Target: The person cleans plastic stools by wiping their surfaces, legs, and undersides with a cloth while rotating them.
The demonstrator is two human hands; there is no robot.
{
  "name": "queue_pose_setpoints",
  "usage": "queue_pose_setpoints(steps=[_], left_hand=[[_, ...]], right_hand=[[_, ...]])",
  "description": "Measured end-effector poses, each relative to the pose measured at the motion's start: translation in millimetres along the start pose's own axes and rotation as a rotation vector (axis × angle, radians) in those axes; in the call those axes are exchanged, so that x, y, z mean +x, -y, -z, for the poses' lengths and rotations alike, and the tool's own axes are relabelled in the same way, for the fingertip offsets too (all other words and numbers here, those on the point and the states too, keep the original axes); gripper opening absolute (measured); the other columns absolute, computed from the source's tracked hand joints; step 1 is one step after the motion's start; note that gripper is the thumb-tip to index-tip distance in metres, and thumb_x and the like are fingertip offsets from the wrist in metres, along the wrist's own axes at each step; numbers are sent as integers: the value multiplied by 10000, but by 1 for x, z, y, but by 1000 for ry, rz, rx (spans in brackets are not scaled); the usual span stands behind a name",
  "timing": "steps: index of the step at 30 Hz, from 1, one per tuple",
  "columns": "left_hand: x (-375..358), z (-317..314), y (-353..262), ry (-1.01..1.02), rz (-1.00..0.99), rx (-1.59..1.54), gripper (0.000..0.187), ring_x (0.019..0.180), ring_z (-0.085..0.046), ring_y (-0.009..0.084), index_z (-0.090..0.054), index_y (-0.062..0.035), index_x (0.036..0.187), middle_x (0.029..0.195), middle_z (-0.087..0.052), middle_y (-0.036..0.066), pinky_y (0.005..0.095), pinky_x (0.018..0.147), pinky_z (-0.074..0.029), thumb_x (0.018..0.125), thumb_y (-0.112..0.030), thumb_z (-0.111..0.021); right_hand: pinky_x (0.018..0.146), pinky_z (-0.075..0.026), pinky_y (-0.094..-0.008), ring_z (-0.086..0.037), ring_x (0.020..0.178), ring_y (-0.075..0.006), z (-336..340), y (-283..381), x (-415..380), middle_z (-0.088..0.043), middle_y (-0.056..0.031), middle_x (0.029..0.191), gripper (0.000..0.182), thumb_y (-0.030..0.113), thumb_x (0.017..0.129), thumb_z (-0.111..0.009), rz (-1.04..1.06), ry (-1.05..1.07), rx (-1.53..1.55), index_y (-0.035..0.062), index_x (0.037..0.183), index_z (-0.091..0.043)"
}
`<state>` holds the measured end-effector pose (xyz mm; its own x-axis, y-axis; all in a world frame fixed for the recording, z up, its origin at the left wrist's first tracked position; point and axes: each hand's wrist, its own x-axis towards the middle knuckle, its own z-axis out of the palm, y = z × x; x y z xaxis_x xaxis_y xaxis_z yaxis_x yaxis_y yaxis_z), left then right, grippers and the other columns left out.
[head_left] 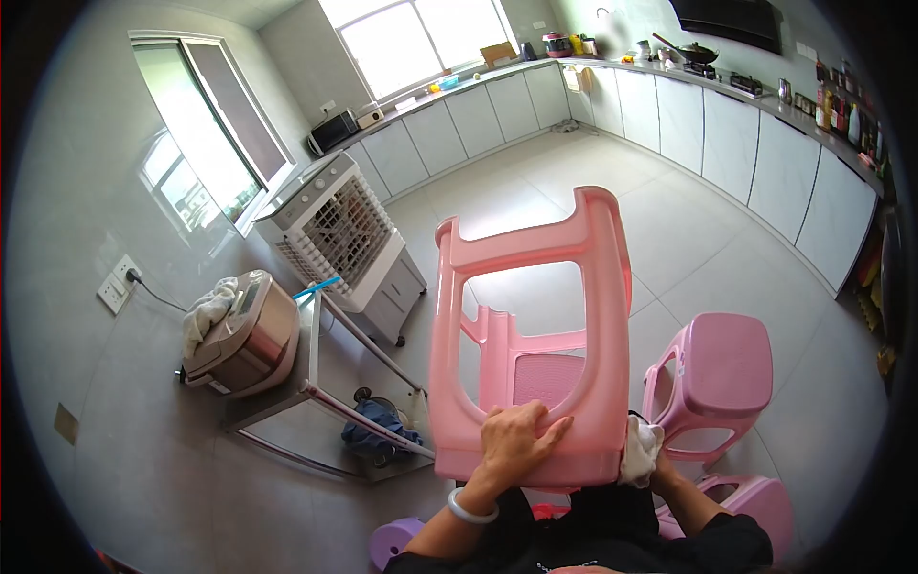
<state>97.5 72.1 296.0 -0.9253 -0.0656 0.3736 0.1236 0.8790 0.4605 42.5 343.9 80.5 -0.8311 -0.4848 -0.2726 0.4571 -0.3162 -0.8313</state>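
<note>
A pink plastic stool [449, 316] is tipped on its side in front of my body, its legs pointing away from me. My left hand [516, 445], with a pale bracelet on the wrist, grips the stool's near side at the rim of the large opening. On the right, my right hand [662, 475] holds a white cloth [641, 452] against the stool's side; its fingers are mostly behind the cloth. Through the opening, the stool's far side and textured inner surface show.
Pink stools [732, 364] stand to the right, with a small purple stool [394, 540] at lower left. A rice cooker [249, 330] sits on a metal-framed table [311, 359]. Beyond stands an air cooler [339, 239]. Counters with white cabinets [631, 107] line the back and right.
</note>
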Motion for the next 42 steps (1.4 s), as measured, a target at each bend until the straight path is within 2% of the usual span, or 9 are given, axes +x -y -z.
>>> queue_pose_setpoints(steps=[5, 7, 11, 14, 21, 24, 28, 32, 42], left_hand=[[1, -3, -3, -14, -32, 53, 385, 612, -611, 301, -623, -85, 768, 638, -621, 101, 406, 702, -418, 863, -443, -726], [1, -3, -4, -8, -50, 69, 373, 630, -626, 291, -610, -92, 781, 655, -630, 95, 413, 690, -427, 888, -439, -692], [-2, -7, -4, -20, -66, 88, 372, 640, -636, 288, -592, -95, 785, 660, -633, 90, 422, 673, -435, 901, -439, -675], [-6, -14, -8, -37, -109, 82, 370, 622, -625, 301, -595, -96, 779, 653, -630, 93, 419, 663, -421, 887, -434, -699], [-3, -11, -6, -28, -25, 146, 384, 635, -627, 310, -565, -90, 777, 679, -634, 99, 431, 659, -423, 914, -435, -660], [-5, -7, -5, -25, -7, 134, 380, 640, -630, 316, -563, -87, 776, 682, -632, 103, 434, 667, -431, 918, -427, -656], [-3, -8, -6, -42, -24, 109, 359, 651, -632, 324, -579, -85, 789, 682, -629, 108, 435, 680, -440, 915, -413, -658], [1, -11, -11, -50, -52, 115, 339, 673, -640, 327, -592, -83, 806, 703, -639, 114, 437, 687, -445, 913, -397, -659], [-2, -23, -23, -50, -90, 146, 330, 689, -648, 321, -593, -82, 813, 728, -653, 117, 446, 697, -451, 920, -390, -641]], right_hand=[[928, -519, -362, -648, 1045, -227, -33, 55, -8, -658, -137, 1175, 419, 258, 1000, -568, 343, -112, -140, -13, 1318, -548], [904, -521, -350, -641, 1033, -214, -20, 82, 28, -650, -141, 1185, 445, 218, 985, -599, 603, -222, -764, -34, 1346, -532], [983, -468, -320, -580, 1149, -194, -45, 169, 108, -596, -128, 1292, 559, 218, 989, -598, 556, -149, -243, -25, 1460, -420], [1053, -388, -315, -481, 1227, -183, -83, 212, 151, -471, -84, 1358, 578, 251, 997, -612, 519, -169, -216, -4, 1476, -414], [1109, -322, -333, -409, 1307, -210, -84, 150, 164, -442, -120, 1397, 561, 266, 980, -637, 724, -119, -368, -9, 1439, -470], [1150, -288, -377, -371, 1376, -271, -109, 134, 86, -409, -179, 1462, 566, 201, 950, -625, 453, -85, -136, -32, 1436, -451], [1166, -235, -521, -403, 1343, -469, -123, 136, 28, -434, -261, 1443, 522, 133, 866, -567, 1028, -136, -1139, -23, 1363, -525], [1130, -307, -548, -420, 1307, -522, -129, 156, 34, -486, -326, 1375, 498, 123, 792, -574, 985, -50, -1168, 1, 1275, -600], [1119, -357, -490, -463, 1325, -418, -175, 264, 210, -544, -237, 1377, 509, 124, 843, -633, 1253, -238, -1544, 8, 1333, -551]])
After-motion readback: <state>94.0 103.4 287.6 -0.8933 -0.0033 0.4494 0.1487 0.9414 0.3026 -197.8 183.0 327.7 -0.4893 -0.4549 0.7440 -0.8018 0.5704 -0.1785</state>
